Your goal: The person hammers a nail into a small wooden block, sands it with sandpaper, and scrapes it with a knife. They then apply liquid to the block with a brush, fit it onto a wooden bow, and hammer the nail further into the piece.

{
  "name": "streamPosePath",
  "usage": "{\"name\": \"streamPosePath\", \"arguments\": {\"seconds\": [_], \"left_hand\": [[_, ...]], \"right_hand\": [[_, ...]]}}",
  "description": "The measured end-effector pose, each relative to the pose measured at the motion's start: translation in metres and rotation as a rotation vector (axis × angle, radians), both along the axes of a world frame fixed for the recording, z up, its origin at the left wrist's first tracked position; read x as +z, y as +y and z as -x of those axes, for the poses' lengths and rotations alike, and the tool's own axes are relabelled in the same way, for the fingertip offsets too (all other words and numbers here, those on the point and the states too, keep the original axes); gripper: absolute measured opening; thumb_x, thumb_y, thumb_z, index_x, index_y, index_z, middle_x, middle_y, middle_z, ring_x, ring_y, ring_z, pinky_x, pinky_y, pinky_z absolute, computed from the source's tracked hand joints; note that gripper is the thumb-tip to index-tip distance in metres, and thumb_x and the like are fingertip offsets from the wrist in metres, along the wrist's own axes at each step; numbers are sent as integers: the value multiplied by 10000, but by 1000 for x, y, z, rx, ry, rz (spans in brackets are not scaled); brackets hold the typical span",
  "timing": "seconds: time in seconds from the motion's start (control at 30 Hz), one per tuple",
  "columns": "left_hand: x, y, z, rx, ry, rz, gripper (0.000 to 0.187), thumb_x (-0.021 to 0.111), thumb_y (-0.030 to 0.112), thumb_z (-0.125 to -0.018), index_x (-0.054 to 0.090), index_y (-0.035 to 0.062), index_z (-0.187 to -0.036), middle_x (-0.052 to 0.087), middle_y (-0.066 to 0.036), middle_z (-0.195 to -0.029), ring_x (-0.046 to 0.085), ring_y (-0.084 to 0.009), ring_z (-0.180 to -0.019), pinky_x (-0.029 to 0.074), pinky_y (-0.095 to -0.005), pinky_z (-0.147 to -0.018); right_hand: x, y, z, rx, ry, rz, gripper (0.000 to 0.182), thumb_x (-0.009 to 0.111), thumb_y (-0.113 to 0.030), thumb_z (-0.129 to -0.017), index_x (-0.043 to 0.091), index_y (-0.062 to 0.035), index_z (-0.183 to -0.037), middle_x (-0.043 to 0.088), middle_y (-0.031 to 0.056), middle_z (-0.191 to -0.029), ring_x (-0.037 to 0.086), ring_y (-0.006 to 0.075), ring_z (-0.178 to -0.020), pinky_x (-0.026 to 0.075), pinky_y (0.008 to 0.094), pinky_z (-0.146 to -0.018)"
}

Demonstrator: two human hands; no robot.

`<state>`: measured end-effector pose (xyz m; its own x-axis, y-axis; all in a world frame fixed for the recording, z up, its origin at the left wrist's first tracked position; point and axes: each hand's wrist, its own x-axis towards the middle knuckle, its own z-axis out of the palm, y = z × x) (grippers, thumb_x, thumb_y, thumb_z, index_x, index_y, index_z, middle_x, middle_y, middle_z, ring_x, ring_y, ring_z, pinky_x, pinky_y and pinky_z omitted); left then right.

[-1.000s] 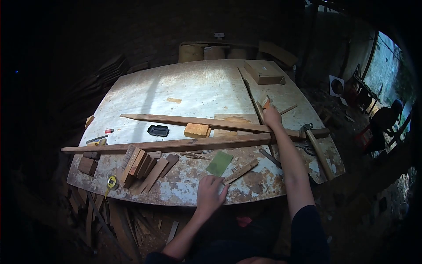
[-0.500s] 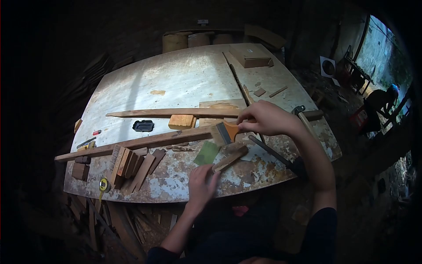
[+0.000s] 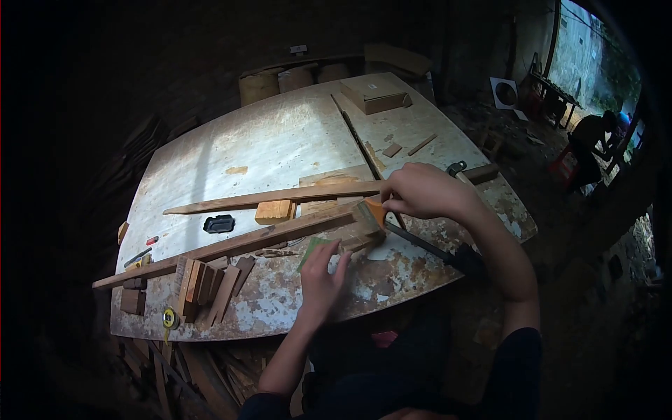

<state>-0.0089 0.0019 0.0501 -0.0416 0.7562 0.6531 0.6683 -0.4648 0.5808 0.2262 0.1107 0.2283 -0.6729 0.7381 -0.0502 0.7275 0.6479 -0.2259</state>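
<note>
Landmark: green sheet (image 3: 312, 250). Right hand (image 3: 420, 192), right of it, pinches the orange handle of a brush (image 3: 376, 210). Left hand (image 3: 322, 281) at its near edge, fingers parted; contact with the short wood piece (image 3: 354, 243), right of sheet, unclear. Black tray (image 3: 219, 224) lies beyond it, leftward.

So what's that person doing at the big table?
They're working with both hands. The right hand holds a brush with an orange handle, its bristles at a small piece of wood. The left hand is close to that wood, by a green sheet, but it's hard to tell if it is touching the wood. Long strips of wood lie across the table, and a tape measure sits near its edge.
</note>
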Motion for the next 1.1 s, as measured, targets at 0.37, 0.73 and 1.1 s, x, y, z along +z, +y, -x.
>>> {"name": "streamPosePath", "arguments": {"seconds": [0.37,0.73,1.1], "left_hand": [[3,2,-4,16,-17,52,255,810,72,-961,763,-9,-1198,736,-166,-980,749,-301,-880,586,-402,-784],[-7,8,4,66,-207,179,207,804,132,-1003,784,-28,-1132,787,-150,-939,752,-199,-779,585,-339,-736],[-23,-1,6,51,-283,236,272,862,181,-957,814,-1,-1154,773,-134,-928,709,-187,-723,565,-323,-704]], "right_hand": [[-18,4,-14,-23,-74,84,231,733,-226,-1006,844,-60,-1123,825,153,-1015,788,326,-935,606,434,-890],[-27,-7,-16,-76,31,26,238,774,-236,-974,847,-66,-1125,820,163,-1013,785,335,-960,604,451,-896],[-40,6,-10,-125,-129,-27,231,754,-220,-988,844,-66,-1136,818,170,-1019,784,330,-970,599,457,-911]]}}
